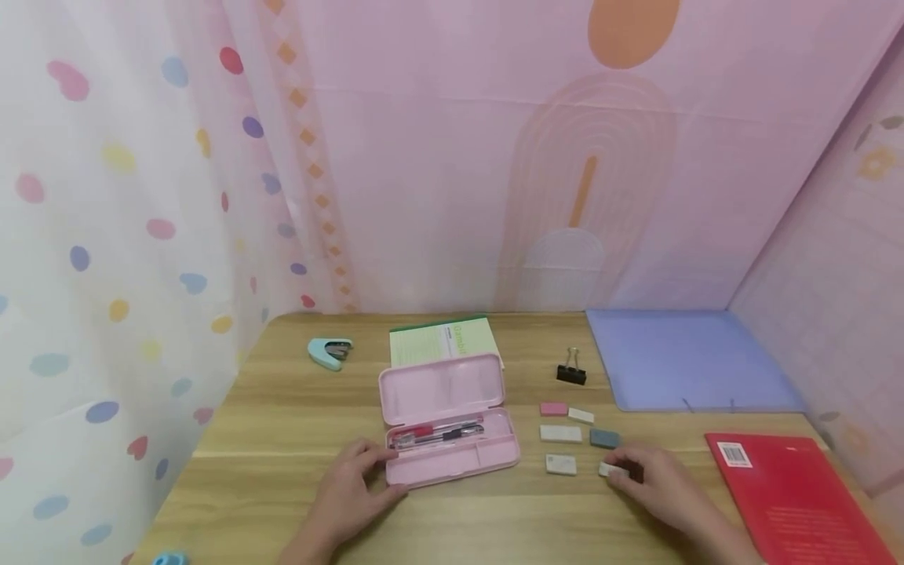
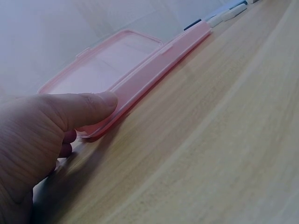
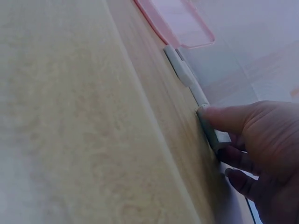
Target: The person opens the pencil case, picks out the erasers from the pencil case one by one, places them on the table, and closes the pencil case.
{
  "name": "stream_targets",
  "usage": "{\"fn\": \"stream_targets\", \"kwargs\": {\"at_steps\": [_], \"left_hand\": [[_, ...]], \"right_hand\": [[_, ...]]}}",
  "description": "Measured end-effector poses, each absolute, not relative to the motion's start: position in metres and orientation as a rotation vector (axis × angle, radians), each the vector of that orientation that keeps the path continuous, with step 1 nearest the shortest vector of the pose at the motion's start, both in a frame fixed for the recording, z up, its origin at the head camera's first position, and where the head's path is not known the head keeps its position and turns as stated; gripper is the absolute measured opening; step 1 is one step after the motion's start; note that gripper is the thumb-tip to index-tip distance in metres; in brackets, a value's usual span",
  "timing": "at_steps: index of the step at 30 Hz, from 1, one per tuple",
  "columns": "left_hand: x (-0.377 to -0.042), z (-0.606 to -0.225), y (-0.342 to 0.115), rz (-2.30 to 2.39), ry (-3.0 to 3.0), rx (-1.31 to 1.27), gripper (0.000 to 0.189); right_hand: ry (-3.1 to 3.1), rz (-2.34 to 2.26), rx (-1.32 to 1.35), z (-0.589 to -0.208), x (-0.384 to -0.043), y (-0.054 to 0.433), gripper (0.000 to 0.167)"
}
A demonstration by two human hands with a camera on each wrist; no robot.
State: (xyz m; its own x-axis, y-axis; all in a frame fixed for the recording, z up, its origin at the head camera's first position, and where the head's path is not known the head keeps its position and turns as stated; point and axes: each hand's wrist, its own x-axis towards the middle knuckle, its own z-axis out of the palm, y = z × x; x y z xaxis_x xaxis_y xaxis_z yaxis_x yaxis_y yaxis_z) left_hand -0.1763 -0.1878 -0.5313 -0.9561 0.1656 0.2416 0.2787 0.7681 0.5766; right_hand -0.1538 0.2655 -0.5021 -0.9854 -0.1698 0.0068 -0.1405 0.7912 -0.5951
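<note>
A pink pencil case (image 1: 452,475) lies with its lid raised, holding a red pen (image 1: 413,432) and a black-gripped pen (image 1: 462,431). My left hand (image 1: 351,490) grips the case's left end, thumb at the front corner in the left wrist view. On the right, my right hand (image 1: 657,480) pinches a small whitish eraser (image 3: 212,128) between thumb and fingers, low over the table. Around it lie a grey-blue eraser (image 1: 604,439), a pale eraser (image 1: 561,464), a long white eraser (image 1: 560,434), a small white eraser (image 1: 581,416) and a pink eraser (image 1: 554,409).
Behind the case lies a green notebook (image 1: 424,345). A mint stapler (image 1: 328,353) is at the back left, a black binder clip (image 1: 571,374) behind the erasers. A blue folder (image 1: 692,361) and a red book (image 1: 791,486) lie right. Something blue (image 1: 170,558) shows at the near left.
</note>
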Motion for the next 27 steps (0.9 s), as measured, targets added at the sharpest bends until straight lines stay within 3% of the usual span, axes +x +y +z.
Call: {"fn": "stream_targets", "kwargs": {"at_steps": [4, 19, 27], "left_hand": [[-0.175, -0.531, -0.187, -0.954, -2.793, -0.329, 0.042], [-0.174, -0.527, -0.186, -0.949, -2.809, -0.328, 0.041], [-0.178, -0.512, -0.187, -0.879, -2.907, -0.413, 0.049]], "right_hand": [[2.98, -0.899, -0.266, -0.506, -0.154, 0.263, 0.021], [3.038, -0.875, -0.324, -0.505, -0.158, 0.249, 0.02], [3.129, -0.969, -0.348, -0.479, -0.171, 0.236, 0.022]]}}
